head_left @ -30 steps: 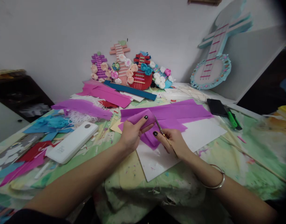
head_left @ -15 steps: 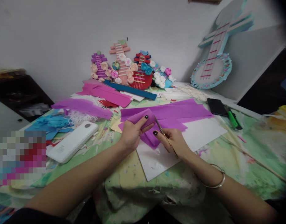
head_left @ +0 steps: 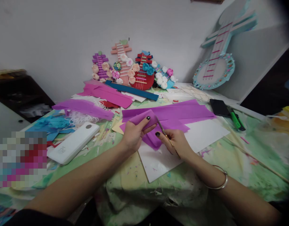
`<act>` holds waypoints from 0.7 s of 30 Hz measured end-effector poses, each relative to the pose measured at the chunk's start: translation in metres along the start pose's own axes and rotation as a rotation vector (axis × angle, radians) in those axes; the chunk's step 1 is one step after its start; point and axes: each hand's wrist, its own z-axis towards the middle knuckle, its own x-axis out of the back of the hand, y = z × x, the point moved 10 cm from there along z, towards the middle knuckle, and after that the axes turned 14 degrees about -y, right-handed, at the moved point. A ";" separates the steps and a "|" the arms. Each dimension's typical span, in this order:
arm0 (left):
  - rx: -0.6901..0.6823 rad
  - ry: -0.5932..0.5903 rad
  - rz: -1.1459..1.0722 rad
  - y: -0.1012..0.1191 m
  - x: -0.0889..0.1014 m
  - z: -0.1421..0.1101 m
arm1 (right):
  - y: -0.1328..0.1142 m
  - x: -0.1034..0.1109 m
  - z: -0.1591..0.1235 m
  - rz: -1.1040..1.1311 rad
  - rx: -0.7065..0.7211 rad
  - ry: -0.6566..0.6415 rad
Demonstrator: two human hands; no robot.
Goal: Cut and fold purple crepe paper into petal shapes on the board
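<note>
My left hand point(head_left: 134, 133) pinches a folded piece of purple crepe paper point(head_left: 148, 116) between thumb and fingers. A pair of scissors point(head_left: 163, 130) is in my right hand point(head_left: 176, 143), its blades pointing up and left at the right edge of that piece. The exact spot where the blades meet the paper is too small to make out. Below both hands lie cut purple pieces point(head_left: 154, 141) on a white sheet point(head_left: 163, 166). Just behind them stretches a long purple paper strip point(head_left: 168, 112).
Left of my hands lies a white power bank point(head_left: 73, 142) near blue paper scraps point(head_left: 52, 124). A black phone point(head_left: 220, 107) and a green cutter point(head_left: 234, 119) are at right. Decorated toy instruments point(head_left: 142, 73) lean against the wall. A thin stick point(head_left: 259, 161) lies at right.
The fingers of my right hand have closed slightly on the scissors' handles. My left hand and the purple piece keep almost the same place.
</note>
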 end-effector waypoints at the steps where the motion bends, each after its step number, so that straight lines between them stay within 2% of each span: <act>1: -0.001 -0.002 -0.001 0.000 0.000 0.000 | 0.000 0.000 0.000 -0.003 0.002 0.002; 21: 0.010 -0.011 0.011 0.000 -0.001 -0.001 | 0.002 0.001 0.000 -0.038 -0.033 0.000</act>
